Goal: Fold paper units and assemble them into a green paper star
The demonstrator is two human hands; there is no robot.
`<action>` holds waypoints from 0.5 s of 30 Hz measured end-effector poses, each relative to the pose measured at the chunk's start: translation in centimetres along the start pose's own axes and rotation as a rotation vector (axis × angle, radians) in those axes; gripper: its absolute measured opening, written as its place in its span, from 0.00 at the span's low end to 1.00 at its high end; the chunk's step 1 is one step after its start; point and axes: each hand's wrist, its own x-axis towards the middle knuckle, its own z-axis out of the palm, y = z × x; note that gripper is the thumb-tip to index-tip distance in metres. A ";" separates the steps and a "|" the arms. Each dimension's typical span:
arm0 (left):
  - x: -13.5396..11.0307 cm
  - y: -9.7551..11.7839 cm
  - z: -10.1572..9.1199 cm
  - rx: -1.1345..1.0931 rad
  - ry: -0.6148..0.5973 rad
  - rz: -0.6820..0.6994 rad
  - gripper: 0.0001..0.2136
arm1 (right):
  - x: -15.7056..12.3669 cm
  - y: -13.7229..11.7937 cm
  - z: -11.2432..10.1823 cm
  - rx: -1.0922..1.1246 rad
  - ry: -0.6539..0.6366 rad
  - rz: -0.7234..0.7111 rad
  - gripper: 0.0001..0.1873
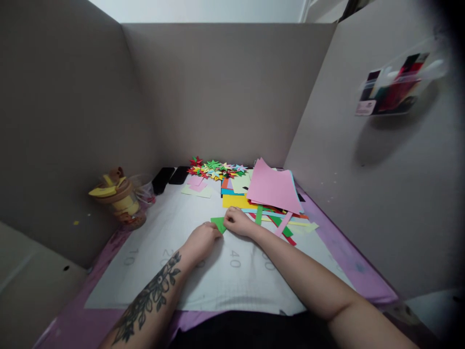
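A small piece of green paper point(218, 224) lies low over the white sheet, between my two hands. Fingers of my left hand point(204, 236) are closed at its lower left edge. My right hand point(238, 222) pinches its right side, with the fingertips curled together. Part of the paper is hidden under the fingers, so its full outline cannot be made out. Just right of my right hand lie loose paper strips, among them a pink strip point(284, 224) and a green strip point(259, 214).
Folded paper stars point(214, 168) are heaped at the back. Pink sheets point(272, 186) lie on other coloured paper at back right. Two black flat objects point(170, 175), a clear cup point(144, 188) and a brown pot point(121, 198) stand left. Grey panels point(228, 87) enclose the table.
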 end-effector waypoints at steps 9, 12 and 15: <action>0.3 -0.1 0.4 0.239 0.005 0.039 0.14 | -0.1 -0.5 -0.1 -0.038 -0.012 0.020 0.06; 0.3 -0.1 0.4 0.277 0.008 0.057 0.14 | -0.1 -0.4 0.0 -0.052 -0.018 0.024 0.05; 0.3 0.0 0.4 0.304 0.006 0.069 0.14 | 0.0 -0.3 0.2 -0.071 -0.018 0.040 0.05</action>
